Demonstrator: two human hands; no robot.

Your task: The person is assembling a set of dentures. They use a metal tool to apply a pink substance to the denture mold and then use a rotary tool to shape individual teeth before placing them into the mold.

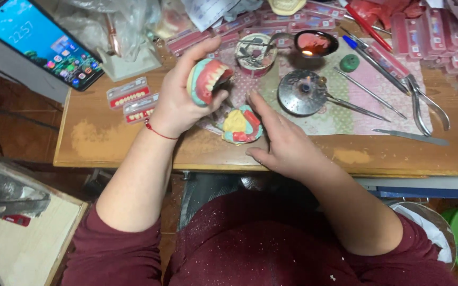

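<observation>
A wooden worktop (107,143) is carrying a patterned cloth (345,114) strewn with metal tools (369,92) — pliers (422,103), a round metal burner (303,92) and a small tin (255,53). A phone (41,42) is lying at the left corner, tooth cards (133,100) beside it, and a dental model (242,127) is sitting near the front edge.

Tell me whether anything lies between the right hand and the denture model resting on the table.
Nothing visible does. The right hand lies flat just right of the denture model on the table, fingertips beside it with no object between. The left hand holds the other denture model raised above, clear of that gap.
</observation>
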